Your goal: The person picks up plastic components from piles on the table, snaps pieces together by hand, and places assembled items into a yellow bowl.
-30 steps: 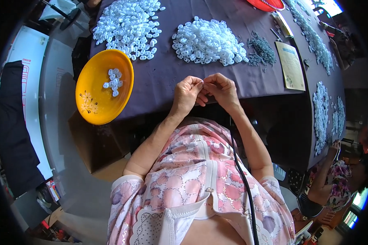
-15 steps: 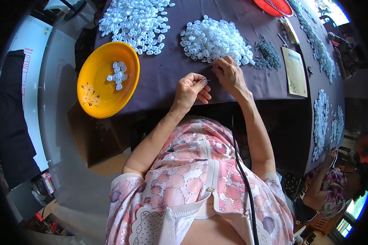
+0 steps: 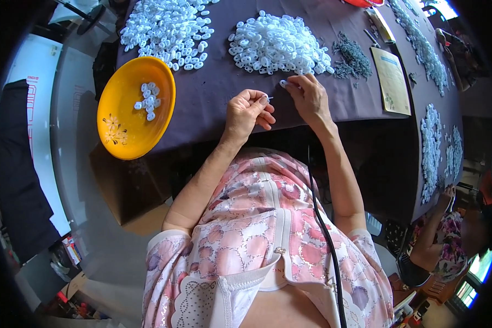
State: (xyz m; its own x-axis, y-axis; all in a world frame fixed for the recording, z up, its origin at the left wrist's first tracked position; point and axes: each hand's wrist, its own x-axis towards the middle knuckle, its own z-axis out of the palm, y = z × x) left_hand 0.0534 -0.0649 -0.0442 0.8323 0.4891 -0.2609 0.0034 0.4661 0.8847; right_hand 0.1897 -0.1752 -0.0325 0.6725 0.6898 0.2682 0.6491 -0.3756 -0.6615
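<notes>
My left hand (image 3: 247, 111) hovers over the near edge of the dark purple tablecloth (image 3: 213, 93), its fingers pinched on a thin small metal piece. My right hand (image 3: 309, 97) is just to its right, thumb and forefinger closed on one small white plastic piece (image 3: 283, 83) at the near edge of a pile of white plastic pieces (image 3: 279, 45). The two hands are a short way apart.
A yellow bowl (image 3: 124, 128) with a few white pieces sits at the left table edge. Another white pile (image 3: 167, 28) lies far left, a small heap of grey metal bits (image 3: 352, 57) and a printed card (image 3: 392, 81) right. More white pieces (image 3: 433, 142) line the right; another person (image 3: 448, 240) sits there.
My hands were together at the table edge. The right hand reached out to the white pile and has picked up a piece; the left hand stayed put.
</notes>
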